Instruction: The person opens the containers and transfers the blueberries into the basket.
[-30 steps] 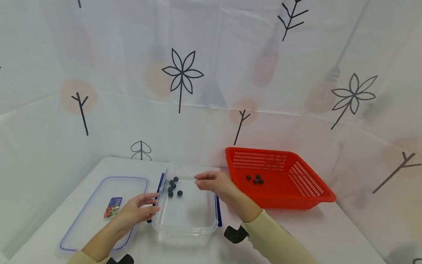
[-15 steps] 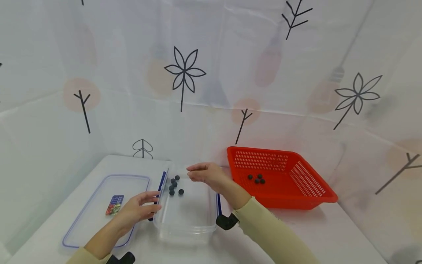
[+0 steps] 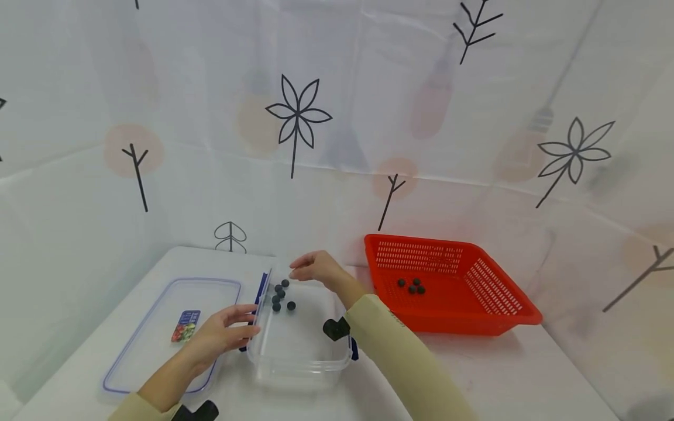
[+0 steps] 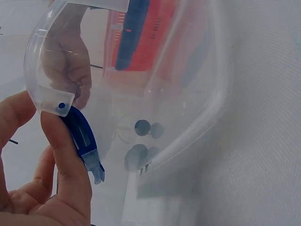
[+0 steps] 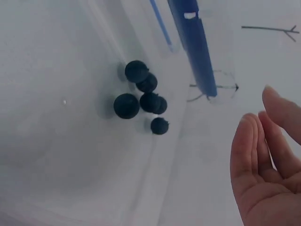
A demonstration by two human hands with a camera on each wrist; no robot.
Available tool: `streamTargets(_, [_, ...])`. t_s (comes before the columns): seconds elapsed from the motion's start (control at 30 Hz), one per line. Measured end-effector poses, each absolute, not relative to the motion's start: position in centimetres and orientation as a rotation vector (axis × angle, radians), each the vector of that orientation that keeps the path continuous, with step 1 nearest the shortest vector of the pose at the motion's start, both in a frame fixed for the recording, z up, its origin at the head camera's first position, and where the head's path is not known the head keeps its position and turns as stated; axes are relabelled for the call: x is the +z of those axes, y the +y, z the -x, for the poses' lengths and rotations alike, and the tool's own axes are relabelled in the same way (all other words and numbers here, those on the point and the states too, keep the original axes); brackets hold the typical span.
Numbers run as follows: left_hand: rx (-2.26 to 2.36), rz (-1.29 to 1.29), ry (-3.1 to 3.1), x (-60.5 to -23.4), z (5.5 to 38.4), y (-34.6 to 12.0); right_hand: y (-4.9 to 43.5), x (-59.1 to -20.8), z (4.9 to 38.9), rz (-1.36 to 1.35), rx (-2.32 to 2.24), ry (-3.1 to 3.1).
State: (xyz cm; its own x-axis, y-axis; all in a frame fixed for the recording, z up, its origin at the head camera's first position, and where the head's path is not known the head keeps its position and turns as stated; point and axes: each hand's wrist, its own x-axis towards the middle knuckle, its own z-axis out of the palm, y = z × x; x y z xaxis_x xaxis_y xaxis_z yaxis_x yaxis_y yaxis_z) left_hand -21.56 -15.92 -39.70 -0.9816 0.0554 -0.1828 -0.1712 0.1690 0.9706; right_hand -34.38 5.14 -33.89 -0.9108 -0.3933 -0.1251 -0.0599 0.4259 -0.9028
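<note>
A clear plastic food container (image 3: 302, 368) with blue side clips stands mid-table. Several blueberries (image 3: 291, 306) lie in its far left part; the right wrist view shows these dark berries (image 5: 126, 106) close up. My left hand (image 3: 221, 336) grips the container's left rim; in the left wrist view, thumb and forefinger are on either side of the rim beside a hanging blue clip (image 4: 84, 134). My right hand (image 3: 318, 270) hovers over the container's far end. Its thumb and loosely bent fingers (image 5: 242, 150) stand apart with nothing visible between them.
Right of the container is a red plastic basket (image 3: 447, 318) with several more blueberries (image 3: 412, 289) inside. A clear lid with a blue seal (image 3: 142, 345) lies flat on the left, bearing a colourful label (image 3: 185, 326). A patterned cloth (image 3: 337, 117) hangs behind the table.
My right hand has moved left and farther away, from the container's right side to above its far end. My left hand stays at the left rim. The berries look unmoved.
</note>
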Motion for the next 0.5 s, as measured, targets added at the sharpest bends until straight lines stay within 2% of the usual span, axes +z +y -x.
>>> streamTargets(0.2, [1.941, 0.120, 2.243, -39.6, 21.6, -16.2, 4.6, -35.2, 36.0, 0.541, -1.211, 2.402])
streamTargets(0.5, [1.963, 0.132, 2.238, -39.8, 21.7, -16.1, 4.4, -37.4, 37.2, 0.615, -0.886, 2.424])
